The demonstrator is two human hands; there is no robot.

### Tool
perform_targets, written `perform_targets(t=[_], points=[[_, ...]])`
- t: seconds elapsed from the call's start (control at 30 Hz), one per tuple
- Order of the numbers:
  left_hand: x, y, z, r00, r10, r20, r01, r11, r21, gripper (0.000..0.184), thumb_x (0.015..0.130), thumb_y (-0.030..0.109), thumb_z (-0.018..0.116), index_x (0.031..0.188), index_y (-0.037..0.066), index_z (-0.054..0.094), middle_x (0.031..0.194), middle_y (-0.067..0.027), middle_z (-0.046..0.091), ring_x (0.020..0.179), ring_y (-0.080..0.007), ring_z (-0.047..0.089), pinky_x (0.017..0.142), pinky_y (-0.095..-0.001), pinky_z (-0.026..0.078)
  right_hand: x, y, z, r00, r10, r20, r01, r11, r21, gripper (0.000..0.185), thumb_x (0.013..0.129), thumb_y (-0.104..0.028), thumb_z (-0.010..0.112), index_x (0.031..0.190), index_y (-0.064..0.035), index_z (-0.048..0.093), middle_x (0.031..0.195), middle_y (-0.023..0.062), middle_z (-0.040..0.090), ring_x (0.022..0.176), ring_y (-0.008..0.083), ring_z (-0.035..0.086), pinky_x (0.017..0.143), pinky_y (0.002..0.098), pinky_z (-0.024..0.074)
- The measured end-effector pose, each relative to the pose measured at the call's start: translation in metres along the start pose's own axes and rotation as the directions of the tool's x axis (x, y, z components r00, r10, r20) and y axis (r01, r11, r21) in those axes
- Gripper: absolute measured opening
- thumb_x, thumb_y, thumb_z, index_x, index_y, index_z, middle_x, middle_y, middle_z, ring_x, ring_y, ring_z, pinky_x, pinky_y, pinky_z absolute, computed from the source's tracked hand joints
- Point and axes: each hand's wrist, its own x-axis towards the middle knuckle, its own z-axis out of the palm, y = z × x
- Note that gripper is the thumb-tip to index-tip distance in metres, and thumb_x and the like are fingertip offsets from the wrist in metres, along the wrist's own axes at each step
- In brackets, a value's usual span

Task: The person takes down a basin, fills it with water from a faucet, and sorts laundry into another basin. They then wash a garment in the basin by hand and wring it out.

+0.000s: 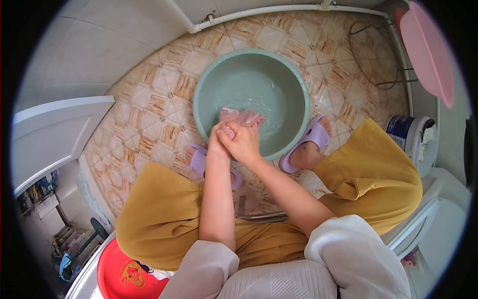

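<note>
A round grey-green basin (199, 89) with water in it stands on the floor between my feet. Over its near side, my left hand (219, 141) and my right hand (241, 143) are pressed together, both closed on a wet pink cloth (249, 118). Part of the cloth bunches out beyond my fingers above the water. Its middle is hidden inside my grip, and I cannot tell what kind of cloth or garment it is.
A red basin (112, 271) sits at lower left, near a white door (64, 132). To the right are a pink basin (428, 55), a wire rack (373, 55) and a white bucket (411, 139). A white pipe (269, 9) runs along the far wall.
</note>
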Motion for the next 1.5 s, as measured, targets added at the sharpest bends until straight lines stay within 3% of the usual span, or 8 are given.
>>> perform_targets(t=[0.2, 0.4, 0.57, 0.73, 0.83, 0.9, 1.03, 1.5], points=[[0.009, -0.039, 0.023, 0.917, 0.260, -0.302, -0.240, 0.965, 0.104, 0.038, 0.092, 0.022, 0.043, 0.129, 0.012, 0.042, 0.127, -0.0035, 0.050, 0.115, -0.0205, 0.049, 0.098, -0.0384, 0.039, 0.052, 0.037, -0.015, 0.922, 0.385, 0.052, -0.375, 0.917, -0.134, 0.030, 0.079, -0.032, 0.056, 0.075, -0.0041, 0.066, 0.080, 0.0208, 0.062, 0.077, 0.0386, 0.060, 0.070, 0.0430, 0.0488], [-0.001, -0.033, 0.049, 0.977, 0.202, 0.063, -0.192, 0.973, -0.131, 0.040, 0.092, 0.030, 0.045, 0.123, 0.004, 0.046, 0.123, -0.0089, 0.052, 0.109, -0.0203, 0.052, 0.093, -0.0335, 0.043, 0.009, -0.009, -0.014, 0.881, -0.367, -0.298, 0.247, 0.895, -0.371, 0.023, 0.078, -0.028, 0.058, 0.078, -0.0061, 0.062, 0.088, 0.0199, 0.060, 0.079, 0.0363, 0.058, 0.069, 0.0455, 0.0464], [0.001, -0.041, 0.022, 0.960, 0.236, -0.153, -0.177, 0.929, 0.325, 0.036, 0.092, 0.031, 0.046, 0.116, 0.004, 0.051, 0.112, -0.0073, 0.058, 0.106, -0.0188, 0.053, 0.083, -0.0301, 0.045, 0.050, 0.056, -0.016, 0.959, 0.282, -0.004, -0.278, 0.944, -0.179, 0.019, 0.075, -0.023, 0.061, 0.081, -0.0053, 0.063, 0.074, 0.0175, 0.061, 0.074, 0.0359, 0.058, 0.064, 0.0468, 0.0447], [0.014, -0.052, 0.034, 0.928, 0.282, -0.243, -0.265, 0.959, 0.101, 0.037, 0.091, 0.031, 0.048, 0.120, 0.008, 0.049, 0.112, -0.0049, 0.058, 0.109, -0.0175, 0.052, 0.084, -0.0322, 0.044, 0.024, 0.016, -0.026, 0.944, 0.048, -0.326, -0.084, 0.992, -0.098, 0.024, 0.082, -0.028, 0.053, 0.075, -0.0065, 0.061, 0.076, 0.0167, 0.061, 0.073, 0.0346, 0.058, 0.068, 0.0445, 0.0449], [0.028, -0.053, 0.004, 0.778, 0.424, 0.463, -0.358, 0.905, -0.228, 0.040, 0.091, 0.033, 0.048, 0.124, 0.010, 0.047, 0.115, -0.0007, 0.057, 0.112, -0.0176, 0.051, 0.086, -0.0347, 0.043, 0.013, 0.018, -0.012, 0.959, -0.194, -0.208, 0.116, 0.934, -0.339, 0.028, 0.084, -0.031, 0.051, 0.075, -0.0057, 0.060, 0.075, 0.0173, 0.062, 0.073, 0.0346, 0.059, 0.068, 0.0446, 0.0453], [0.006, -0.045, 0.013, 0.930, 0.301, -0.209, -0.281, 0.952, 0.123, 0.044, 0.091, 0.036, 0.047, 0.126, 0.009, 0.044, 0.115, -0.0005, 0.056, 0.112, -0.0173, 0.050, 0.088, -0.0357, 0.042, 0.019, 0.028, -0.007, 0.985, -0.166, -0.050, 0.131, 0.900, -0.417, 0.032, 0.086, -0.034, 0.050, 0.075, -0.0059, 0.062, 0.081, 0.0191, 0.062, 0.080, 0.0356, 0.060, 0.074, 0.0424, 0.0469], [-0.003, -0.042, 0.039, 0.781, 0.439, -0.445, -0.160, 0.828, 0.537, 0.041, 0.093, 0.040, 0.045, 0.113, 0.007, 0.056, 0.101, -0.0013, 0.061, 0.090, -0.0176, 0.058, 0.078, -0.0361, 0.045, 0.053, 0.048, -0.032, 0.978, 0.205, 0.045, -0.183, 0.937, -0.297, 0.038, 0.088, -0.037, 0.045, 0.077, -0.0058, 0.063, 0.073, 0.0206, 0.063, 0.073, 0.0373, 0.063, 0.067, 0.0475, 0.0475], [-0.001, -0.035, 0.010, 0.249, 0.969, 0.003, 0.050, -0.016, 0.999, 0.055, 0.080, 0.010, 0.059, 0.129, -0.005, 0.037, 0.124, -0.0276, 0.046, 0.115, -0.0396, 0.045, 0.099, -0.0391, 0.035, 0.062, 0.106, -0.040, 0.923, 0.032, -0.383, -0.085, 0.989, -0.121, 0.022, 0.086, -0.022, 0.052, 0.101, -0.0065, 0.054, 0.113, 0.0174, 0.053, 0.105, 0.0359, 0.050, 0.085, 0.0455, 0.0410]])
